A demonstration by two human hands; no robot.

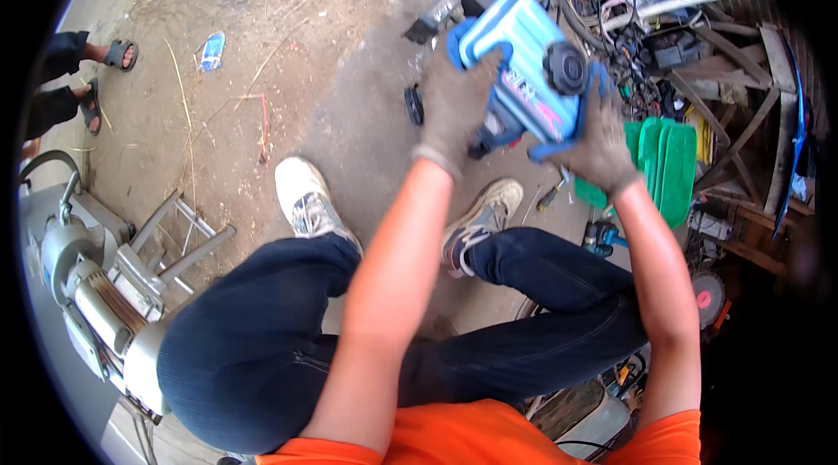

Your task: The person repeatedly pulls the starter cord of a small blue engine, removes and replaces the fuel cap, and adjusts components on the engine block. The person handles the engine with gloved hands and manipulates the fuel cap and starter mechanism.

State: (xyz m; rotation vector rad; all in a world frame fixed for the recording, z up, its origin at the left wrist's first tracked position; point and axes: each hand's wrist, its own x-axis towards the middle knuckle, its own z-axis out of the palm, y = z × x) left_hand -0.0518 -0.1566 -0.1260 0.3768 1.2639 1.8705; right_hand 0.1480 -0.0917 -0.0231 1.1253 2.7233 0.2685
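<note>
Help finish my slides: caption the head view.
Gloved left hand and right hand hold a blue machine with black cap.

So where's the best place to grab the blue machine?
Probably by both sides of the blue machine, left hand coming from the left, right hand from the right. It's wide and boxy, so two hands suit it. I'd skip the black cap: it's small and off-centre.

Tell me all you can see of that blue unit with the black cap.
The blue unit has a plastic-looking, rounded casing, a round black cap and pinkish markings; darker parts show below. It is tilted, held between the gloved left hand and right hand, beyond the right shoe. Blur hides finer detail; ground contact is unclear.
</note>
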